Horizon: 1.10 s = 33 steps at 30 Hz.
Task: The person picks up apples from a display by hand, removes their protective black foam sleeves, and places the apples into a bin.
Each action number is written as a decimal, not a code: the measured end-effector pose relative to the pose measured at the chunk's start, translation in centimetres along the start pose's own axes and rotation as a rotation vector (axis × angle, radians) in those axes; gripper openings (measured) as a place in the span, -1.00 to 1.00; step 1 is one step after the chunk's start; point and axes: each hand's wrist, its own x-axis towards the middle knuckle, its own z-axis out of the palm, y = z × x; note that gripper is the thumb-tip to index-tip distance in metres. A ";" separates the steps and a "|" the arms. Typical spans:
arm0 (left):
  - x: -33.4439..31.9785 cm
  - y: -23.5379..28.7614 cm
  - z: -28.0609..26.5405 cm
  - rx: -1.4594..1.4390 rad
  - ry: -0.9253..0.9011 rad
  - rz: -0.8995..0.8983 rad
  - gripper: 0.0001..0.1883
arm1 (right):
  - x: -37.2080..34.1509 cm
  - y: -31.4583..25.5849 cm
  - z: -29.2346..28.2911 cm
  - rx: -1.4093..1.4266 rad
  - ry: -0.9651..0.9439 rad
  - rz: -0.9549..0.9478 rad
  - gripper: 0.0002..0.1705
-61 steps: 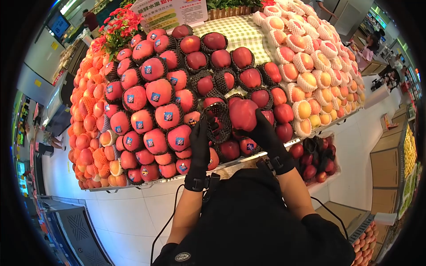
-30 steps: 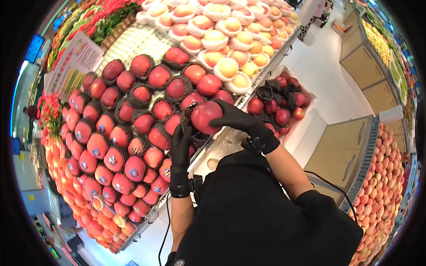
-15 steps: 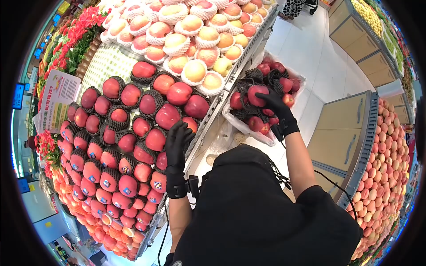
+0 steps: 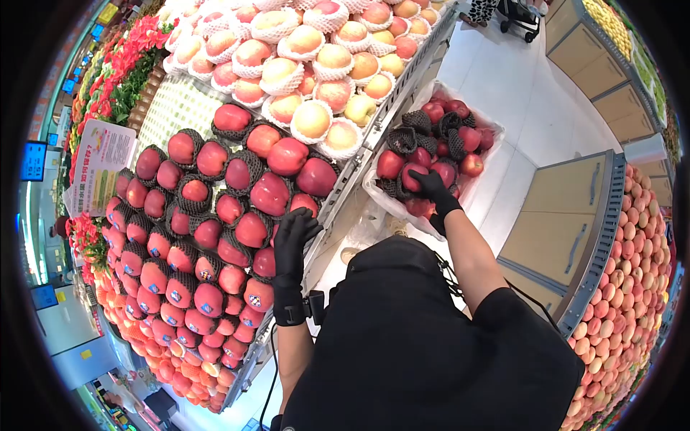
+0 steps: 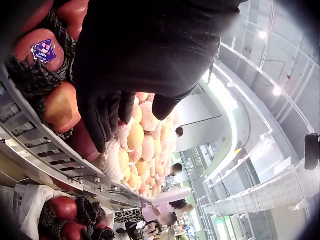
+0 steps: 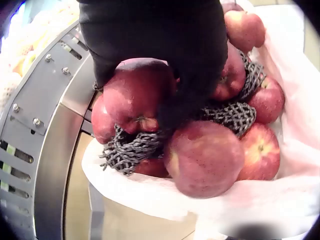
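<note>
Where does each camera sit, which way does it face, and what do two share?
Head: on the head, facing forward and down over apples and a white-lined box; left grip, right grip, forearms and torso show.
Left wrist: on that wrist, facing past the visible left grip to white-netted fruit and ceiling.
Right wrist: on that wrist, facing down into the box; the right grip shows above.
Head and right wrist share the right grip around an apple.

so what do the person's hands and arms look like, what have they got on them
The left hand and right hand wear matching plain black gloves. A black strap circles the left wrist, with a small dark boxy device on it. Thin black cables run along both arms. The right sleeve is short and black; both forearms are bare.
</note>
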 end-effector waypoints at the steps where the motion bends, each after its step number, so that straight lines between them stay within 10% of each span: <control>1: -0.1 -0.2 -0.1 0.007 0.003 0.009 -0.66 | 1.3 1.4 -0.2 -0.029 -0.002 -0.014 -0.04; 9: -0.8 -0.6 -0.8 -0.017 0.012 0.017 -0.65 | 3.8 3.6 -3.2 -0.122 -0.104 -0.111 -0.29; 11: -1.0 -0.6 -1.3 -0.028 0.025 0.028 -0.65 | 6.1 5.9 -3.8 -0.310 0.135 -0.546 -0.40; 13: -1.1 -0.6 -1.7 -0.056 0.053 0.053 -0.67 | 5.5 4.8 -3.9 -0.149 0.214 -0.552 -0.51; 15: -1.5 -0.5 -2.2 -0.073 0.096 0.054 -0.71 | 1.8 -0.4 -4.5 0.332 0.111 -0.113 -0.64; 20: -3.1 0.5 -3.8 -0.115 0.201 0.051 -0.61 | 0.5 -5.1 -4.1 0.116 0.115 -0.111 -0.68; 23: -3.7 -0.2 -5.9 -0.221 0.136 0.127 -0.56 | 6.1 -1.0 -2.8 -0.989 0.436 -0.965 -0.80; 30: -5.8 -0.3 -7.7 -0.142 0.238 0.209 -0.61 | -1.6 -10.2 -0.3 -0.886 0.308 -1.314 -0.82; 33: -6.5 -0.2 -9.0 -0.094 0.307 0.233 -0.61 | -0.8 -11.0 1.8 -0.711 0.126 -1.103 -0.93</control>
